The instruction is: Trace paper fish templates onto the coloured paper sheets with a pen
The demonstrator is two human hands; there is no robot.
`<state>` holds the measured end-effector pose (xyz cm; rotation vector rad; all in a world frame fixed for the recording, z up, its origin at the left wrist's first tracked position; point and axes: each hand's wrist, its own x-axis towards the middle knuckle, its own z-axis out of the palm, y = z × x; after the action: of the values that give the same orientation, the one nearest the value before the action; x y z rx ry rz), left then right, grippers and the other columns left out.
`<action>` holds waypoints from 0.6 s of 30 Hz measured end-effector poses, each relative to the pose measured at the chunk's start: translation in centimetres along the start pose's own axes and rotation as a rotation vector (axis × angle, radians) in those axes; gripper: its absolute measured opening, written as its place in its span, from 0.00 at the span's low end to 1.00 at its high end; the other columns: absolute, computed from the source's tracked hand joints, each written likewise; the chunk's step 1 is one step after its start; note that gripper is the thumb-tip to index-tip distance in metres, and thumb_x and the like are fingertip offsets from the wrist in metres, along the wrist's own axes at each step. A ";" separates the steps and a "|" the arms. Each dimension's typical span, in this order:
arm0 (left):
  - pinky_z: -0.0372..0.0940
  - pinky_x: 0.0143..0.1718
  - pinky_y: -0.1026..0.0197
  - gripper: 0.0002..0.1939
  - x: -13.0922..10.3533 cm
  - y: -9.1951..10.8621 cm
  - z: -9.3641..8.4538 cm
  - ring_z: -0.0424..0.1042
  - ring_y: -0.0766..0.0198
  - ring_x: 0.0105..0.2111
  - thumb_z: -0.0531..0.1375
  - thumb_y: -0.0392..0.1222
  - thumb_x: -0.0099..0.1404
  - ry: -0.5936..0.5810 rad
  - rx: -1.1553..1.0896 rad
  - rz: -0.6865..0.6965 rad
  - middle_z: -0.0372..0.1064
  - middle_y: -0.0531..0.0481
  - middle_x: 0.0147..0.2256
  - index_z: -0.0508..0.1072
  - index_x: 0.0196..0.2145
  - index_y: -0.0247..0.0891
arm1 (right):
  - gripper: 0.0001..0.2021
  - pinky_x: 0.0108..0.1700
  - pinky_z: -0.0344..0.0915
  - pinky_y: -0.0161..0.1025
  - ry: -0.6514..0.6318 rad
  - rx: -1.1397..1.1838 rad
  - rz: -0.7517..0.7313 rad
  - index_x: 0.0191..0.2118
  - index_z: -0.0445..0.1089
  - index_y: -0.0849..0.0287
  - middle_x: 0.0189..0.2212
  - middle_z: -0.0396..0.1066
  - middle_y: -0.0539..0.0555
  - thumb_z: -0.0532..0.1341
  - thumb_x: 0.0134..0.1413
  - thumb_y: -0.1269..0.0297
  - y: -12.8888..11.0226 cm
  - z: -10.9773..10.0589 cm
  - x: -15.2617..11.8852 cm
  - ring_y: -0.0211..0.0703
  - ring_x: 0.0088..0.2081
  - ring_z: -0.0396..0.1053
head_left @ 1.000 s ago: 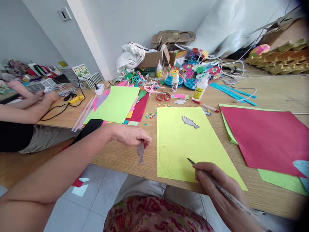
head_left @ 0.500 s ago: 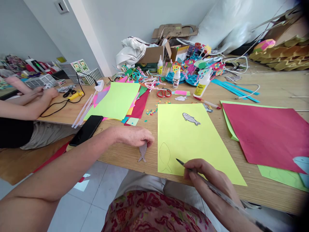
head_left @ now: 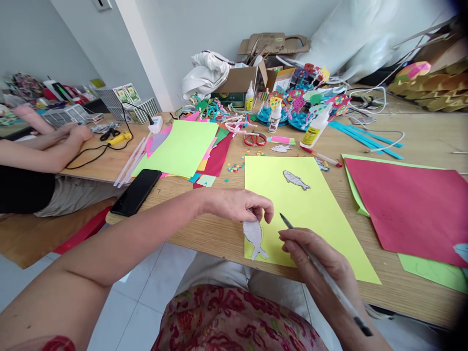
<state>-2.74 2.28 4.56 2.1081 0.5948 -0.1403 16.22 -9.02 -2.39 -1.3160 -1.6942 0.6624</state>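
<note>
Between the fingers of my left hand is the upper end of a grey paper fish cutout, tail toward me. It lies over the lower left corner of a yellow paper sheet, covering most of a pencilled fish outline there. My right hand grips a pen, its tip just above the sheet and apart from the cutout. Farther up the same sheet rests a second grey paper fish with drawn lines on it.
Left of the sheet lie a black phone and stacked coloured papers. Behind are red-handled scissors, a glue bottle and a red pen. Red paper lies at right. Another person's hands are at far left.
My left hand has carried the fish cutout rightward from the bare table onto the yellow sheet, over the drawn outline. The pen has lifted slightly up and away from the outline.
</note>
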 end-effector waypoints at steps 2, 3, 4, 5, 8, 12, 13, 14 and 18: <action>0.59 0.33 0.68 0.15 1.0 -0.3 0.2 0.63 0.70 0.32 0.50 0.24 0.58 0.005 -0.052 -0.022 0.63 0.54 0.31 0.65 0.41 0.35 | 0.08 0.30 0.67 0.33 -0.017 -0.108 -0.134 0.40 0.69 0.55 0.33 0.72 0.54 0.56 0.54 0.66 0.0 0.0 -0.1 0.38 0.29 0.71; 0.59 0.33 0.68 0.15 1.4 -0.5 0.4 0.63 0.70 0.31 0.51 0.24 0.58 0.008 -0.083 -0.033 0.63 0.54 0.31 0.64 0.42 0.35 | 0.09 0.29 0.67 0.32 -0.038 -0.151 -0.181 0.42 0.67 0.55 0.34 0.71 0.54 0.57 0.54 0.67 0.0 0.1 -0.2 0.37 0.29 0.71; 0.59 0.33 0.68 0.15 1.7 -0.8 0.5 0.63 0.70 0.31 0.51 0.24 0.58 0.013 -0.114 -0.042 0.62 0.55 0.31 0.64 0.42 0.35 | 0.10 0.28 0.67 0.31 -0.062 -0.180 -0.217 0.43 0.66 0.55 0.34 0.71 0.54 0.57 0.54 0.68 0.0 0.2 -0.3 0.37 0.28 0.71; 0.59 0.32 0.68 0.15 2.0 -1.1 0.7 0.63 0.70 0.31 0.51 0.24 0.58 0.017 -0.141 -0.047 0.62 0.55 0.31 0.63 0.42 0.35 | 0.10 0.28 0.67 0.31 -0.080 -0.200 -0.246 0.44 0.66 0.56 0.34 0.71 0.54 0.56 0.54 0.69 0.1 0.3 -0.5 0.37 0.28 0.71; 0.59 0.32 0.68 0.16 2.6 -1.7 1.1 0.63 0.71 0.30 0.51 0.25 0.58 0.015 -0.182 -0.050 0.62 0.55 0.30 0.64 0.42 0.36 | 0.09 0.28 0.68 0.31 -0.083 -0.233 -0.315 0.42 0.65 0.56 0.34 0.72 0.55 0.53 0.56 0.70 0.2 0.7 -0.8 0.37 0.29 0.72; 0.60 0.31 0.69 0.15 2.6 -1.7 1.3 0.64 0.70 0.30 0.52 0.26 0.59 0.023 -0.139 -0.064 0.64 0.54 0.31 0.64 0.43 0.35 | 0.08 0.29 0.68 0.29 -0.078 -0.259 -0.354 0.39 0.66 0.57 0.30 0.73 0.54 0.52 0.57 0.73 0.2 1.1 -0.8 0.36 0.29 0.73; 0.60 0.31 0.69 0.15 2.4 -1.6 1.2 0.65 0.70 0.30 0.53 0.27 0.59 0.040 -0.109 -0.075 0.65 0.54 0.33 0.65 0.44 0.35 | 0.09 0.29 0.68 0.29 -0.082 -0.266 -0.356 0.39 0.66 0.57 0.30 0.73 0.53 0.52 0.57 0.73 0.2 1.2 -0.8 0.36 0.29 0.73; 0.60 0.31 0.69 0.16 2.2 -1.6 1.2 0.65 0.71 0.30 0.52 0.26 0.59 0.072 -0.067 -0.087 0.65 0.53 0.35 0.65 0.44 0.35 | 0.08 0.29 0.68 0.29 -0.082 -0.278 -0.354 0.38 0.67 0.57 0.30 0.73 0.53 0.52 0.57 0.73 0.2 1.3 -0.8 0.36 0.30 0.73; 0.61 0.35 0.67 0.20 0.6 -1.7 0.8 0.67 0.71 0.31 0.46 0.21 0.57 0.313 0.150 -0.103 0.66 0.49 0.42 0.68 0.42 0.34 | 0.07 0.30 0.68 0.29 -0.083 -0.334 -0.302 0.36 0.68 0.57 0.31 0.73 0.54 0.53 0.57 0.71 0.1 1.5 -1.0 0.36 0.30 0.73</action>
<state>-2.92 2.62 2.62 2.2635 0.9031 0.0934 15.02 -9.80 -3.56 -1.2285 -2.0839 0.2679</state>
